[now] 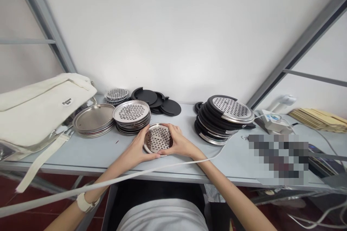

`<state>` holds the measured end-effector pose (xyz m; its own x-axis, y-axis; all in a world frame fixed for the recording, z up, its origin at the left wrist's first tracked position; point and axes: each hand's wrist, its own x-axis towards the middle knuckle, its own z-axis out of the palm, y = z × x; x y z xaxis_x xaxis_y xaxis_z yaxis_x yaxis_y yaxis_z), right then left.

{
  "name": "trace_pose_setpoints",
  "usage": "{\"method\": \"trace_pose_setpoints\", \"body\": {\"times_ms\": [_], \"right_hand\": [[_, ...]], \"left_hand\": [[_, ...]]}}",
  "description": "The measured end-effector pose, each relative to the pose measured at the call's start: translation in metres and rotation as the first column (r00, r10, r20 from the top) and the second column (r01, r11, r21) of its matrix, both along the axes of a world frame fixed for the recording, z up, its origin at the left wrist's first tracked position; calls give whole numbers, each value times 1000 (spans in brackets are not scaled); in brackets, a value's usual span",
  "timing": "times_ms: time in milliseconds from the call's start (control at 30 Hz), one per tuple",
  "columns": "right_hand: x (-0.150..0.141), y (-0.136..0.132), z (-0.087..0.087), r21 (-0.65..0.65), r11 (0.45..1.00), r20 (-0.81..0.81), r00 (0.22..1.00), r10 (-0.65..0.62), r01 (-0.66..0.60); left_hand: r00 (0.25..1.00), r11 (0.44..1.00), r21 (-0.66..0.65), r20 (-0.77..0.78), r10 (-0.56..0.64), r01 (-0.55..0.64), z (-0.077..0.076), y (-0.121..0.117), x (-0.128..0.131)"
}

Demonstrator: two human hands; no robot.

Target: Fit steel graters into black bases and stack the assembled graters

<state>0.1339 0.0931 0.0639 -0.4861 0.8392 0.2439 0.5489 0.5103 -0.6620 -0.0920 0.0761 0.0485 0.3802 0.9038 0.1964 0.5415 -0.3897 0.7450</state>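
Both hands grip a round perforated steel disc set in a shallow steel rim, just above the grey table. My left hand curls around its left edge. My right hand wraps its right edge, thumb on top. Behind the disc stands a stack of perforated steel discs. A pile of black-rimmed assembled discs rises to the right.
A stack of plain steel plates lies at the left beside a cream canvas bag. Black plastic rings and a smaller stack of perforated discs sit near the wall. A white cable crosses my forearms.
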Motion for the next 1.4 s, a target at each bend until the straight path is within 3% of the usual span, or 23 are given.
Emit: {"method": "trace_pose_setpoints", "body": {"times_ms": [367, 633, 733, 833, 900, 1133, 1400], "right_hand": [[0, 4, -6, 4, 1000, 39, 999, -20, 20], [-1, 3, -7, 6, 1000, 0, 1000, -29, 29], [0, 8, -7, 52, 989, -137, 982, -127, 135], [2, 15, -10, 128, 940, -275, 922, -272, 315], [4, 18, -10, 175, 915, -311, 902, -298, 363], [3, 18, -9, 284, 889, -255, 922, -290, 358], [3, 16, -9, 310, 875, -173, 927, -332, 371]], "left_hand": [[999, 998, 39, 1, -51, 51, 6, -1, 1], [995, 1000, 10, -95, -18, 19, 7, -3, 1], [988, 998, 46, -151, -33, 41, 1, -3, 0], [974, 990, 103, -215, -67, 91, -4, -2, -1], [961, 987, 119, -266, -69, 104, -5, -2, -1], [920, 933, 279, -375, -112, 228, 3, -9, 4], [895, 937, 246, -427, -126, 249, 10, -11, 6]]}}
